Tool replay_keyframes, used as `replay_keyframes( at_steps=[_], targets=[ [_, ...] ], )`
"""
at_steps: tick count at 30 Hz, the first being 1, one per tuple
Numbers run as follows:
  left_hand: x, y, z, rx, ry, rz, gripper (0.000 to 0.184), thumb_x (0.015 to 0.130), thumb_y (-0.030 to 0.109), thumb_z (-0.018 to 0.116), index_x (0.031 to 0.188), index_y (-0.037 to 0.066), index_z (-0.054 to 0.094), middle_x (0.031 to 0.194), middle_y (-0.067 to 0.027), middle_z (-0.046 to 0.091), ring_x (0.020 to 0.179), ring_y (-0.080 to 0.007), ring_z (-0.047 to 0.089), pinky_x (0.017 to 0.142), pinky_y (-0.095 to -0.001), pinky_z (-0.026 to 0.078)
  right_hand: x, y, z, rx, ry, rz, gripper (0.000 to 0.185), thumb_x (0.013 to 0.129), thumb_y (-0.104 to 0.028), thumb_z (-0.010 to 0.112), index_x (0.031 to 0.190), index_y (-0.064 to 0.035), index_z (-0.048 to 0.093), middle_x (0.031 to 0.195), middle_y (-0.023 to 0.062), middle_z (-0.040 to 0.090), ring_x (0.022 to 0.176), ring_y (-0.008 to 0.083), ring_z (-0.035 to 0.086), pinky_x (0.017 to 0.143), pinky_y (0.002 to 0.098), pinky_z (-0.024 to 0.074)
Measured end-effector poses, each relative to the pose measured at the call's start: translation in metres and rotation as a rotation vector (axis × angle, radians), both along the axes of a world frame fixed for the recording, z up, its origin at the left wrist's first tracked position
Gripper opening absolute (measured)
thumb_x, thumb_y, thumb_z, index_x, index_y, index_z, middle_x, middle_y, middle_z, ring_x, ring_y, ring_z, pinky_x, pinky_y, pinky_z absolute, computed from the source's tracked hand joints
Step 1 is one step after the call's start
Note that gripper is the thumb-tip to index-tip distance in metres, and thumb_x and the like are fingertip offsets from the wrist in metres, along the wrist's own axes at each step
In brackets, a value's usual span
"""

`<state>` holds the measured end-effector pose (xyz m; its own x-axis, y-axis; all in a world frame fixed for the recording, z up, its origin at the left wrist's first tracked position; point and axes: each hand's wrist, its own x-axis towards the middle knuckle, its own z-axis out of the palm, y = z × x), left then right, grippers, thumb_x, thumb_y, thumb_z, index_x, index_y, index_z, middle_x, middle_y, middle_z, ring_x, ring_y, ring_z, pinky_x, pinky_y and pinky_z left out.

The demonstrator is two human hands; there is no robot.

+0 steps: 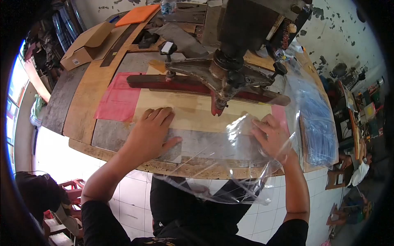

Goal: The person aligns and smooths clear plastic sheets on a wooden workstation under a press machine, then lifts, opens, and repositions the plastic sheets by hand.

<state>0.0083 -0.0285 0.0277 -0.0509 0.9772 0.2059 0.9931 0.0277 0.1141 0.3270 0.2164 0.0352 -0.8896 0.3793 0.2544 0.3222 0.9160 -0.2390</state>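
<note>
This is a workshop, as the heavy press (228, 61), worn wooden bench (82, 104) and peeling wall (334, 41) show.

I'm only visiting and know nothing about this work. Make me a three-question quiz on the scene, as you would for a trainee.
1. What see-through material does the right hand touch?
2. True or false: the long red bar sits beyond the left hand, farther from the camera wearer.
3. Which lies at the right side of the table?
A) the cardboard box
B) the orange sheet
C) the bluish plastic

Key:
1. Clear plastic film
2. True
3. C
</note>
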Motion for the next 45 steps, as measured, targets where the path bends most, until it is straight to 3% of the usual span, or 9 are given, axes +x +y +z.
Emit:
replay_keyframes(
  at_steps=[6,19,22,25,31,34,36,40,45],
  targets=[
    [0.005,-0.005,0.005,0.009,-0.023,-0.015,0.066,0.093,0.044,0.077,0.140,0.001,0.060,0.149,-0.0224,0.055,0.137,-0.0409,0.053,0.118,-0.0518,0.040,0.017,0.005,-0.018,0.049,-0.131,-0.115,0.046,0.100,-0.017,0.068,0.145,-0.0192,0.067,0.100,0.0101,0.058,0.089,0.0309,0.065,0.077,0.0448,0.0573],
    [-0.002,0.020,-0.005,0.065,0.004,0.012,0.062,0.092,0.042,0.078,0.138,0.003,0.063,0.148,-0.0227,0.055,0.135,-0.0435,0.054,0.113,-0.0515,0.044,0.004,0.042,-0.023,0.093,-0.166,-0.124,0.045,0.099,-0.012,0.067,0.144,-0.0167,0.068,0.113,0.0125,0.061,0.102,0.0279,0.070,0.089,0.0368,0.0600],
    [-0.001,0.023,-0.003,0.085,-0.026,0.022,0.061,0.092,0.043,0.078,0.138,0.005,0.063,0.146,-0.0222,0.058,0.134,-0.0433,0.056,0.112,-0.0515,0.045,0.005,0.049,-0.033,-0.045,-0.112,-0.156,0.043,0.099,-0.009,0.068,0.142,-0.0144,0.069,0.123,0.0121,0.066,0.109,0.0261,0.071,0.096,0.0327,0.0586],
    [-0.001,0.025,-0.007,0.091,-0.003,0.027,0.062,0.091,0.044,0.078,0.138,0.006,0.063,0.146,-0.0219,0.059,0.133,-0.0435,0.057,0.112,-0.0518,0.045,0.001,0.050,-0.048,-0.995,0.417,-0.165,0.038,0.102,-0.006,0.068,0.139,-0.0063,0.069,0.126,0.0109,0.070,0.111,0.0215,0.070,0.099,0.0302,0.0569],
    [0.000,0.029,-0.008,0.092,0.015,0.021,0.066,0.092,0.051,0.075,0.136,0.002,0.065,0.144,-0.0252,0.059,0.131,-0.0423,0.058,0.114,-0.0504,0.044,0.009,0.059,-0.048,-0.194,0.235,-0.063,0.047,0.095,-0.001,0.068,0.139,-0.0198,0.074,0.096,0.0084,0.057,0.085,0.0245,0.064,0.077,0.0364,0.0549],
    [0.000,0.031,-0.009,0.105,0.019,0.021,0.065,0.092,0.051,0.076,0.134,0.002,0.065,0.143,-0.0253,0.059,0.131,-0.0427,0.057,0.113,-0.0506,0.044,0.013,0.063,-0.055,-1.139,0.472,-0.165,0.030,0.098,-0.003,0.071,0.128,-0.0048,0.075,0.117,0.0096,0.071,0.103,0.0181,0.069,0.085,0.0327,0.0568],
    [0.000,0.031,-0.007,0.108,0.007,0.020,0.065,0.092,0.051,0.076,0.134,0.001,0.066,0.143,-0.0254,0.059,0.131,-0.0426,0.057,0.113,-0.0508,0.044,0.009,0.059,-0.044,-0.046,0.133,-0.102,0.041,0.094,-0.003,0.070,0.133,-0.0142,0.077,0.091,0.0093,0.055,0.080,0.0259,0.060,0.074,0.0406,0.0503],
    [0.003,0.031,-0.003,0.077,-0.011,0.047,0.064,0.093,0.050,0.077,0.134,0.002,0.066,0.143,-0.0249,0.059,0.132,-0.0418,0.058,0.114,-0.0506,0.046,0.002,0.047,-0.029,-0.353,0.172,-0.116,0.042,0.092,-0.002,0.072,0.132,-0.0134,0.077,0.090,0.0103,0.054,0.080,0.0273,0.059,0.073,0.0408,0.0495],
    [0.000,0.028,-0.012,0.121,-0.075,0.050,0.062,0.092,0.044,0.079,0.137,0.002,0.066,0.147,-0.0219,0.059,0.134,-0.0426,0.059,0.113,-0.0504,0.049,0.004,0.051,-0.034,0.028,0.019,-0.176,0.048,0.087,-0.002,0.070,0.131,-0.0214,0.078,0.096,0.0069,0.061,0.086,0.0248,0.067,0.073,0.0381,0.0546]
  ],
)
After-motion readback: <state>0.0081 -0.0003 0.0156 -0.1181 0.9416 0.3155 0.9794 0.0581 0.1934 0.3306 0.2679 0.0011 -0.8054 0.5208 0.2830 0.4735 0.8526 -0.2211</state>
